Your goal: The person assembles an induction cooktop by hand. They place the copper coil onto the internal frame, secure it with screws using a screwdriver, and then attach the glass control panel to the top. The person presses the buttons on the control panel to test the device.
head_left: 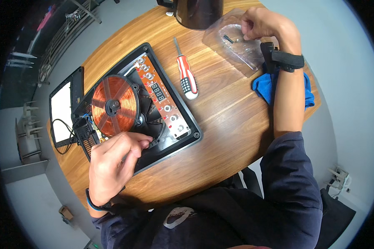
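My left hand [117, 159] is closed in a pinch over the near side of an opened induction cooker [172, 92]. Anything between its fingertips is too small or hidden to name. Inside the black housing sit a round copper coil [102, 103], a dark fan partly under it, and a long control board [163, 104] with a digit display. At the far right, my right hand [259, 24] pinches its fingers together above a clear plastic tray [246, 62]. Small dark pieces, perhaps screws, lie in that tray. What the right fingertips hold cannot be made out.
A red and white screwdriver [186, 76] lies between cooker and tray. A blue cloth [262, 87] is beside my right forearm. A dark kettle [198, 12] stands at the far edge. Left of the cooker lies a black-framed panel [62, 112] with a black cable.
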A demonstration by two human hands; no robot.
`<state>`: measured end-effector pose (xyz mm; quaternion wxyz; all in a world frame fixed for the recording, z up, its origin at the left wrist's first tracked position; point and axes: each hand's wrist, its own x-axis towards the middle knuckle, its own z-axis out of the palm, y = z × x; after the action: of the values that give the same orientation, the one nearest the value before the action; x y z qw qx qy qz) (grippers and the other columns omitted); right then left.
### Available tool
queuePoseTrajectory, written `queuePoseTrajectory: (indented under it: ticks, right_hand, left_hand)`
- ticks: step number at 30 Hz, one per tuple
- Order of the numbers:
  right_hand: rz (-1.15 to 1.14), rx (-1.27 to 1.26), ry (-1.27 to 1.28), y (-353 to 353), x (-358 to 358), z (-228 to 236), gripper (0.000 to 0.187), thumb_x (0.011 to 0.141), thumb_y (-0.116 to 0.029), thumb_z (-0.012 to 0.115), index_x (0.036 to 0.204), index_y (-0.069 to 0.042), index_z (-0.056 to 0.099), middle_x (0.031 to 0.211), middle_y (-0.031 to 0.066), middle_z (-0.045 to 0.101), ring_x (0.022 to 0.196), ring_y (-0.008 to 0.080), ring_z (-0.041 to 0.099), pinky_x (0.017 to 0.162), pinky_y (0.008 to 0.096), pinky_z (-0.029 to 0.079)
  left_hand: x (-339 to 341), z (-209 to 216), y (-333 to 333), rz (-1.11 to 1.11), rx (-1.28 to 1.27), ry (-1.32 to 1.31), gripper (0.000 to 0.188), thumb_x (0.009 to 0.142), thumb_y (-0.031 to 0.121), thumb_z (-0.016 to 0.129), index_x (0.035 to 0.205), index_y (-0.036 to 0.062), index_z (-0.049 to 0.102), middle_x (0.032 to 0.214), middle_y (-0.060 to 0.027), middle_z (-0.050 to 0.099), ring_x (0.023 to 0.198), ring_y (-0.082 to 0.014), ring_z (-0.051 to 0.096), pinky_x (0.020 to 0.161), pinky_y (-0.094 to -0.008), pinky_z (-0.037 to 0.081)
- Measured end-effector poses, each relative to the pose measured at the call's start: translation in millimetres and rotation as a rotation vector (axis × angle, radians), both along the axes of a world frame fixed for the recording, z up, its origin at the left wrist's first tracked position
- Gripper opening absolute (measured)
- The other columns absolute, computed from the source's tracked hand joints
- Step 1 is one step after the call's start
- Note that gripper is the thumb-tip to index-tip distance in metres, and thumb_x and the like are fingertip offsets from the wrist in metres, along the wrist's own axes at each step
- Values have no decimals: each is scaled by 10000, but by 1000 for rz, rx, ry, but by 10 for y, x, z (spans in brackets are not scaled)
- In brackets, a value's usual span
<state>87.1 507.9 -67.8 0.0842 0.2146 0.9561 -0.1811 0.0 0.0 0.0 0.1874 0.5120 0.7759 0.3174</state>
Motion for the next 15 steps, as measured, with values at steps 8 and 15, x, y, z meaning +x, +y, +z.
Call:
queuePoseTrajectory:
  ticks: [8, 15]
  right_hand:
    - [13, 119, -258, -275, -159, 179, 255, 800, -160, 1017, 930, -64, 820, 918, 91, 855, 846, 262, 783, 724, 423, 610]
    - [26, 1, -216, -133, -153, 58, 188, 825, -116, 991, 915, -74, 831, 876, 93, 846, 812, 244, 781, 692, 427, 609]
  left_hand:
    - [-18, -33, -199, 29, -8, 27, 205, 920, -165, 733, 916, -12, 596, 1033, -171, 837, 936, -319, 835, 835, -378, 661]
    - [-56, -65, -285, 23, 4, 37, 204, 925, -164, 731, 916, -11, 597, 1036, -178, 834, 933, -317, 837, 825, -381, 662]
